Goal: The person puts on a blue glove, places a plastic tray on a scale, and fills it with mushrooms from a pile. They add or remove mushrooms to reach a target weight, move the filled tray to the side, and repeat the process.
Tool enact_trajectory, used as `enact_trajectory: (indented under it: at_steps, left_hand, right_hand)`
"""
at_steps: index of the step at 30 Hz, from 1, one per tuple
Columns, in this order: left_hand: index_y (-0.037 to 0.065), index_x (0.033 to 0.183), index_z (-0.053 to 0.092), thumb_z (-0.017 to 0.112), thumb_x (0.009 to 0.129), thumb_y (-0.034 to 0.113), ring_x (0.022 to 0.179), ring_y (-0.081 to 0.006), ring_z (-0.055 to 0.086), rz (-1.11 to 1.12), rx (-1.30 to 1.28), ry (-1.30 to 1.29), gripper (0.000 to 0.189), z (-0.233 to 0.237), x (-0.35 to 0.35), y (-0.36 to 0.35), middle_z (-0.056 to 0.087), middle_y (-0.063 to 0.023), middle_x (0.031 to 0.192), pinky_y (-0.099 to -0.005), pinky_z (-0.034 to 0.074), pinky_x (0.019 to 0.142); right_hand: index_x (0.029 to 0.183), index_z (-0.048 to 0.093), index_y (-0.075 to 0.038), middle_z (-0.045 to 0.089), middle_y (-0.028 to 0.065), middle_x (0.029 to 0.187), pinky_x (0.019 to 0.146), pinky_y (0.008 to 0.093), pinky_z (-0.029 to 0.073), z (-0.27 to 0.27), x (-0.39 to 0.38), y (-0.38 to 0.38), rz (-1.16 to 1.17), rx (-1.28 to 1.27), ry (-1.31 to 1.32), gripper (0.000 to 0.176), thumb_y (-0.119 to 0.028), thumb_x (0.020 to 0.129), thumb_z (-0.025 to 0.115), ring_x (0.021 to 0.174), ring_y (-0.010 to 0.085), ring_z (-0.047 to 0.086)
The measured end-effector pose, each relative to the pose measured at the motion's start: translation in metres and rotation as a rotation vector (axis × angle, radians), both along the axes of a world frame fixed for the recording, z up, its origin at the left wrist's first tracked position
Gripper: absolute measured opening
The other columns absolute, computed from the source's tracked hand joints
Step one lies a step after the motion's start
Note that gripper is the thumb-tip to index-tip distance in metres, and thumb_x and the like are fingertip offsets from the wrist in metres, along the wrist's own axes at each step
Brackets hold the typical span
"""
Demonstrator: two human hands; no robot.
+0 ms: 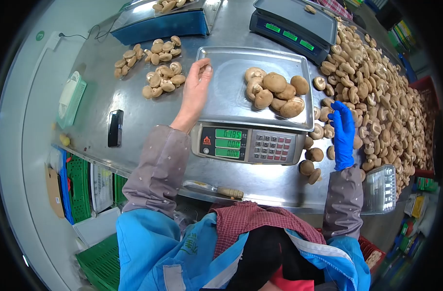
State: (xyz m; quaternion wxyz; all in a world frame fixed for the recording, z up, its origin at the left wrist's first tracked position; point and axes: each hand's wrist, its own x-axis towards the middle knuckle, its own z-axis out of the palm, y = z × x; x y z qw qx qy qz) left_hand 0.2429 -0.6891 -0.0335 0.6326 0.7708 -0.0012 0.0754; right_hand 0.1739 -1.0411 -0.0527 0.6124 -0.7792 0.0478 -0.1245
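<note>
My bare left hand (pixel 196 93) is raised at the left edge of the scale's metal tray (pixel 221 97), its fingers loosely bent and apart, with nothing in them. A small heap of brown shiitake mushrooms (pixel 275 83) lies on the tray's right half. The scale's green display (pixel 228 143) reads about 0.185 on its top line. In a blue glove, my right hand (pixel 343 133) hovers beside the tray's right edge, over loose mushrooms (pixel 317 131). Its fingers are curled but apart, and I see no mushroom between them.
A large pile of mushrooms (pixel 376 97) covers the table's right side. Small mushroom groups (pixel 164 80) sit at left, near a phone (pixel 115 128) and a green basket (pixel 72 100). A knife (pixel 214 188) lies at the front edge, clear plastic trays (pixel 380 189) at right. Two more scales (pixel 292 30) (pixel 161 25) stand behind.
</note>
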Motion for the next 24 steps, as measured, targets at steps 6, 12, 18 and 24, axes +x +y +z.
enact_trajectory:
  at_steps: [6,12,18,24]
  left_hand:
    - [0.000,0.119,0.044,0.048,0.090,0.029,0.105,-0.0200,0.048,-0.025,0.045,0.011,0.041,-0.012,0.005,-0.005,0.051,-0.0154,0.114,-0.0304,0.037,0.091]
    - [0.000,0.125,0.039,0.049,0.089,0.020,0.089,-0.0152,0.053,-0.106,0.145,0.138,0.043,-0.026,0.012,-0.018,0.051,-0.0116,0.111,-0.0263,0.044,0.078]
    - [-0.007,0.119,0.038,0.046,0.078,-0.003,0.063,-0.0146,0.059,-0.375,0.181,0.431,0.043,-0.028,0.010,-0.048,0.051,-0.0129,0.095,-0.0239,0.049,0.054]
    - [0.004,0.128,0.020,0.032,0.080,-0.010,0.071,-0.0231,0.060,-0.319,-0.242,0.550,0.052,-0.027,0.007,-0.040,0.044,-0.0216,0.109,-0.0279,0.053,0.058]
  right_hand:
    - [0.119,0.047,-0.003,0.052,0.0060,0.112,0.083,0.0261,0.042,-0.004,0.006,0.009,0.070,-0.097,0.018,0.032,-0.015,0.089,0.050,0.095,0.0123,0.050]
    - [0.129,0.036,-0.006,0.052,0.0098,0.111,0.081,0.0250,0.042,0.011,0.017,0.032,0.132,0.014,0.150,0.048,-0.024,0.088,0.053,0.092,0.0130,0.050]
    - [0.135,0.027,-0.007,0.046,0.0225,0.121,0.089,0.0327,0.040,-0.002,0.030,0.050,0.175,-0.140,0.248,0.062,-0.034,0.086,0.054,0.104,0.0241,0.051]
    - [0.131,0.033,-0.010,0.052,0.0062,0.102,0.065,0.0229,0.043,0.015,0.033,0.064,0.143,0.157,0.348,0.051,-0.033,0.089,0.049,0.074,0.0086,0.050]
